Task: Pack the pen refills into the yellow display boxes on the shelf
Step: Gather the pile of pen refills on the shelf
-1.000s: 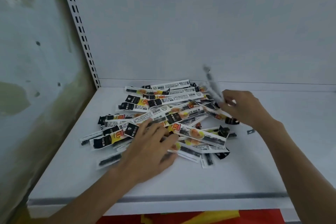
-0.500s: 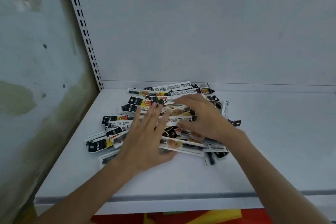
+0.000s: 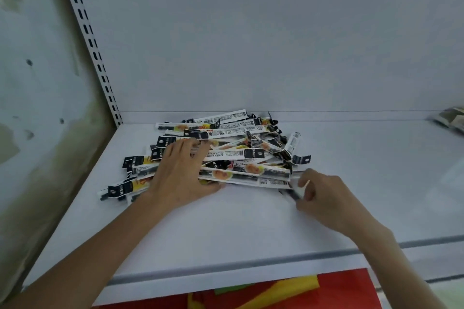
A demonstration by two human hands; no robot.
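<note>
A white shelf (image 3: pixel 251 233) is seen from above, closed behind by a plain back panel (image 3: pixel 251 45) and edged at the left by a slotted upright (image 3: pixel 93 45). No yellow boxes can be made out on it; only a red and yellow shape (image 3: pixel 288 288) is glimpsed below the front lip, and what it is cannot be told. The refills (image 3: pixel 233 155) are heaped loosely at the back left of the shelf, crossed over one another at many angles, with a few poking out toward the left edge. The left hand (image 3: pixel 180 175) is laid flat on the heap's left part, its fingers (image 3: pixel 185 148) straight and spread, nothing gripped. The right hand (image 3: pixel 326 198) is set at the heap's near right corner, its fingers (image 3: pixel 307 189) curled and closed on the end of one packet (image 3: pixel 293 192) at the bottom of the pile. Trouble is judged most likely from that low grip: if the packet is drawn out from under the others, the ones lying across it may be dragged along and scattered. The slippery sleeves may also slide under the flat palm, so that those nearest the left edge are pushed off the shelf.
</note>
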